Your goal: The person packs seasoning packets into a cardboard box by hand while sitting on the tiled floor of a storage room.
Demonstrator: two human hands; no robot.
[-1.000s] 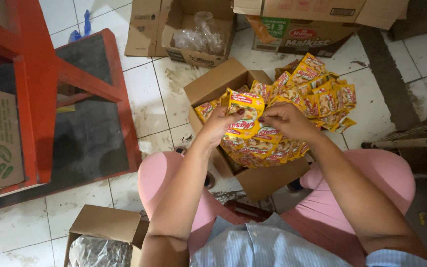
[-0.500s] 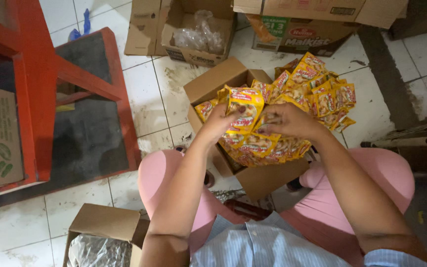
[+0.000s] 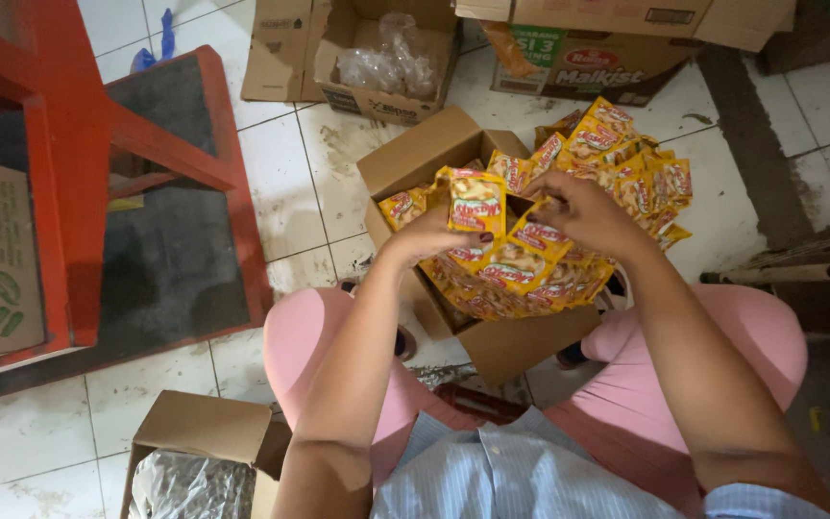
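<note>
- Sachets (image 3: 521, 264), yellow and red, are hanging in joined strips over an open cardboard box (image 3: 434, 159) on the tiled floor (image 3: 280, 192), between the person's knees.
- The left hand (image 3: 429, 235) is pinching one upright sachet at its lower edge.
- The right hand (image 3: 583, 211) is closing its fingers on the strip just beside it.
- A red frame (image 3: 79, 154) is standing well apart at the left.

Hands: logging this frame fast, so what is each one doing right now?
Left hand: closed, pinching a yellow snack packet upright.
Right hand: closed on yellow packets over the open box.
</note>
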